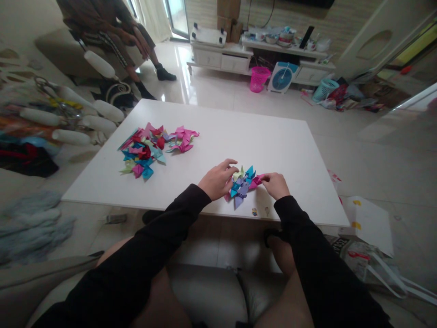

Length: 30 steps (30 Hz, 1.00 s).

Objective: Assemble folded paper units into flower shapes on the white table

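Observation:
On the white table (273,136) in front of me lies a small cluster of folded paper cranes, among them a purple crane (242,187), a blue crane (250,172) and a pale green crane (239,173). At its right edge, my right hand (277,185) pinches a pink paper crane (255,181) between thumb and fingers. My left hand (218,180) is at the cluster's left side, its fingers curved but apart; its fingertips partly cover the cranes there. A larger heap of colourful paper cranes (145,152) spreads over the table's left part.
Two small stickers (254,212) are on the table near its front edge. A seated person (116,38) is beyond the far left corner. Across the floor stand a pink basket (259,79), a blue fan (282,77) and a low white cabinet (218,59).

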Available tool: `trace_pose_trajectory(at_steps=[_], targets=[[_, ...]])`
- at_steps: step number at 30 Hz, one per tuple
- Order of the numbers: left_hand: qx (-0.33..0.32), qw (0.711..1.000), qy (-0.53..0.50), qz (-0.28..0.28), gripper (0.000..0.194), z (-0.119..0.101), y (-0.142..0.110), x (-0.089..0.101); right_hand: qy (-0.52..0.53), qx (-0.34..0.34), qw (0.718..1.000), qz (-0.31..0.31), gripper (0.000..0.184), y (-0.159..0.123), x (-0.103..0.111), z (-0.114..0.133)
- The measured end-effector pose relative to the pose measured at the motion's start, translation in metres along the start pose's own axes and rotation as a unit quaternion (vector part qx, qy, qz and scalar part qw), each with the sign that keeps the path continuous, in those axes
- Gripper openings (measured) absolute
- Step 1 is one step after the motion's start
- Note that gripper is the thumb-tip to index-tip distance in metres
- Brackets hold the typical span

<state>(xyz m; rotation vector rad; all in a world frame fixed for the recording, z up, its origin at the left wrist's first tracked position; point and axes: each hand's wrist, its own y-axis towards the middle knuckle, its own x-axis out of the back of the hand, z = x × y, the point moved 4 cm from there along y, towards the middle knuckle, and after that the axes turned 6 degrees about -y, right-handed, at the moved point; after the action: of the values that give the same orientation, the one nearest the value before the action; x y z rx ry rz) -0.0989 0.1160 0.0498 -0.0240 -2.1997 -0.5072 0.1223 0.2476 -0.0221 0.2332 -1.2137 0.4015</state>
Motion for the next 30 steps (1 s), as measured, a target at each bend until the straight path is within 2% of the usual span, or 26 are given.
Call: trace_pose_trajectory(at_steps=[8,15,19,22,25,28,30], targets=[[0.008,1.000,-0.005,0.014,0.031,0.000,0.000,0.001,0.004,0.017,1.000,0.008,0.010,0.000,0.003,0.003],[0.030,0.999,0.005,0.038,0.031,0.000,0.001,0.000,0.007,0.029,0.999,-0.015,0.020,-0.002,0.012,0.007],[0.072,0.997,0.022,0.036,0.033,0.012,0.001,0.001,-0.009,0.044,0.999,-0.030,0.021,-0.004,0.018,0.011],[0.146,0.987,0.056,0.021,0.036,0.037,-0.002,0.007,-0.008,0.039,0.999,-0.026,0.022,-0.006,0.021,0.012],[0.259,0.961,0.097,0.010,0.041,0.077,-0.014,0.021,-0.008,0.034,0.999,-0.020,0.022,-0.008,0.024,0.012],[0.396,0.908,0.138,0.012,0.050,0.122,-0.037,0.040,-0.009,0.038,0.999,-0.020,0.023,-0.010,0.026,0.012],[0.465,0.869,0.169,0.026,0.059,0.149,-0.056,0.051,-0.009,0.042,0.999,-0.022,0.023,-0.010,0.028,0.012]])
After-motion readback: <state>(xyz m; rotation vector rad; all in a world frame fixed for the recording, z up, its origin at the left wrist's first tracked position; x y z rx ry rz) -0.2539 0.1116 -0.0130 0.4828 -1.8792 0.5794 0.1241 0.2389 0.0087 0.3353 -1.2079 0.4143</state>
